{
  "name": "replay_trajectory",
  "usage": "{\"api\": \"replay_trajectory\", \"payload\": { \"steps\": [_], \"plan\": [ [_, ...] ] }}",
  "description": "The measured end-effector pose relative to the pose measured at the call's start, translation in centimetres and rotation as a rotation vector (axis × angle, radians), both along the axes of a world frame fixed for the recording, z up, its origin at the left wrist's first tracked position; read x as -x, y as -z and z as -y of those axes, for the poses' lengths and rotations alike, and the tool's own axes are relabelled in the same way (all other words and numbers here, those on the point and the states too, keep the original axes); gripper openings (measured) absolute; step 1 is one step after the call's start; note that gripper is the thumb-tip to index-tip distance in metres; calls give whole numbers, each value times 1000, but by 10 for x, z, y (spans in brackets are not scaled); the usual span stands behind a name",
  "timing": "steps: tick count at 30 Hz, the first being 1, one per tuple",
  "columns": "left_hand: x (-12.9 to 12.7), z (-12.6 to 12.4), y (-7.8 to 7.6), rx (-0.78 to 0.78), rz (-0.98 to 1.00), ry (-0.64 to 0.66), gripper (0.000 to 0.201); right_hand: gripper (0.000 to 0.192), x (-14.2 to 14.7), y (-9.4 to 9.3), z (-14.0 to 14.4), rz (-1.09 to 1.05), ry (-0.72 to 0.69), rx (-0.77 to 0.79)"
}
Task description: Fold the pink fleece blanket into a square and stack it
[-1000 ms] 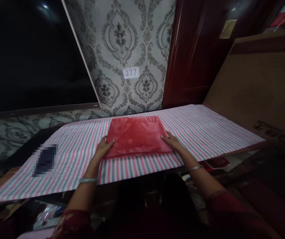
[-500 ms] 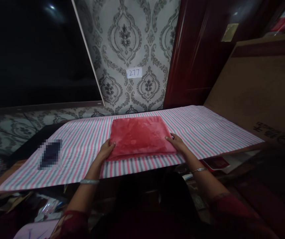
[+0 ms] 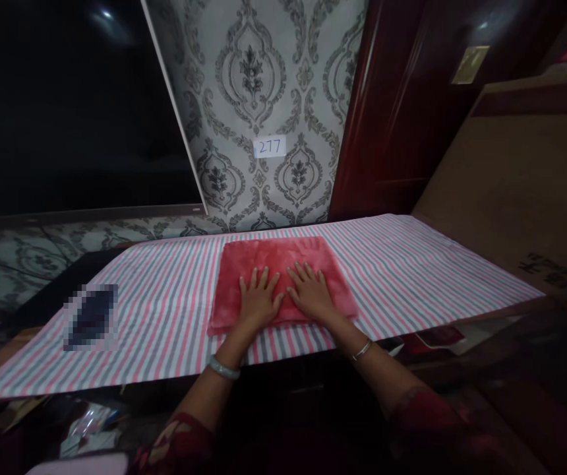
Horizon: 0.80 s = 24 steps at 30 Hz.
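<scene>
Palms flat, fingers spread: left hand (image 3: 258, 300) and right hand (image 3: 312, 293) both pressing down on folded red cloth (image 3: 280, 280), side by side near its front edge, thumbs almost touching. Nothing gripped in either; both open and simply resting weight on the plush top layer. Cloth lying squarely in the middle of the striped sheet (image 3: 412, 264) covering the surface, edges roughly parallel to the stripes' run, front edge close to the sheet's near border.

Judged as a smoothing or flattening press. Best done with even pressure through whole palms, not fingertips, then sliding outward from centre toward left and right edges to push trapped air and wrinkles out. Worth keeping wrists low so layers do not shear and slip out of line; plush pile likely to drag against itself. Worth watching the near left corner, which looks slightly fuller than the rest. Striped sheet beneath could bunch if pushed hard sideways.

Blurred dark object (image 3: 90, 316) well apart on the left, clear of the work. Number tag (image 3: 269, 146) on patterned wall behind.
</scene>
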State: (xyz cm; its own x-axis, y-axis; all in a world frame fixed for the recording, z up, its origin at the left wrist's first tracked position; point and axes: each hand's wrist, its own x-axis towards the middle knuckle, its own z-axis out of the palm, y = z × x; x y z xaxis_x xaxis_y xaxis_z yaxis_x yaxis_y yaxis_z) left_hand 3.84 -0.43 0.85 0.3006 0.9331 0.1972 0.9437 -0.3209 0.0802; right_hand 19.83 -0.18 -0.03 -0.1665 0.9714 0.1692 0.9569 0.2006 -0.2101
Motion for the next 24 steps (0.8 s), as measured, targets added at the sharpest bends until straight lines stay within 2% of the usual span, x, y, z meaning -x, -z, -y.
{"api": "replay_trajectory", "payload": {
  "steps": [4,9,24],
  "plan": [
    [6,-2,18,-2,0,4,58,58,-3,14,0,8,-4,-6],
    [3,-4,25,1,22,7,59,57,-1,20,-1,-5,6,-30],
    [0,-2,21,-7,4,-13,58,57,-1,20,-2,-7,9,-39]
  ]
}}
